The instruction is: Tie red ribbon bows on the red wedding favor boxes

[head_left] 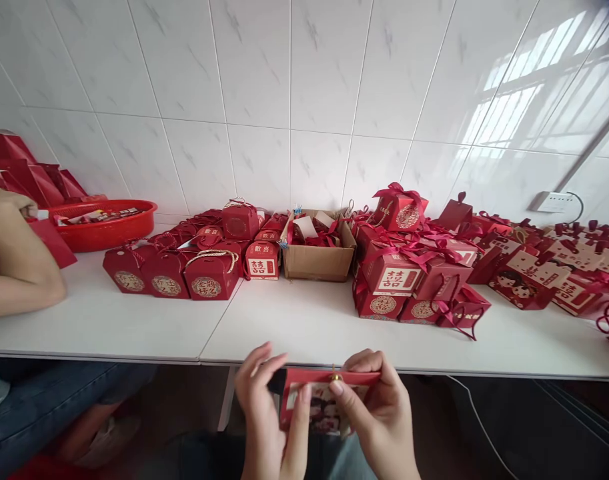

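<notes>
- Left hand was half spread, its fingers raised and loosely curved past the side of a red card box, its thumb laid on the printed front.
- Right hand pinched that box's upper edge between thumb and bent fingers, thumb tip touching a small gold bell.
- Between the two hands sat the box, just in front of the near edge of a white table.
- Straight beyond the hands stood an open carton.
- Beyond the right hand rose stacked gift boxes with ribbons.
- Ahead and left of the left hand stood boxes with cord handles; farther left, a red basin and another person's arm.
</notes>
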